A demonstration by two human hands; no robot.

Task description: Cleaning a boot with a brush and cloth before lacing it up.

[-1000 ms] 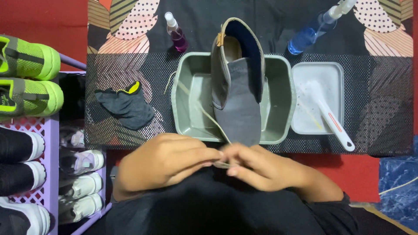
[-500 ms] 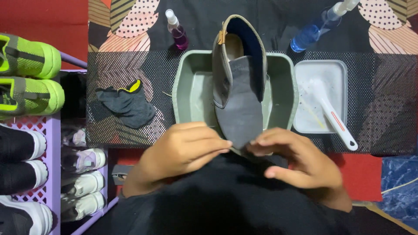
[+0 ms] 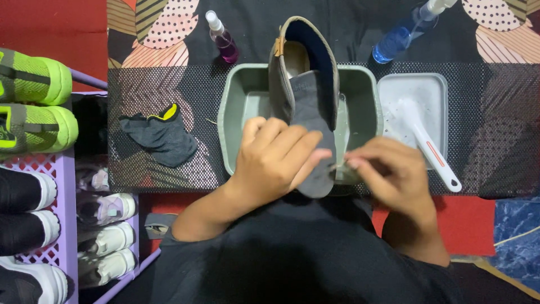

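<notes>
We keep the shoe standing in the grey tub to catch drips, our left hand curled around its toe, our right hand pinching something too blurred to identify.

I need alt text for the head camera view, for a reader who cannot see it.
Seen from above, a left hand presses on a grey shoe standing in a grey-green tub while the right hand pinches something small beside it. A white brush lies in a white tray to the right.
</notes>
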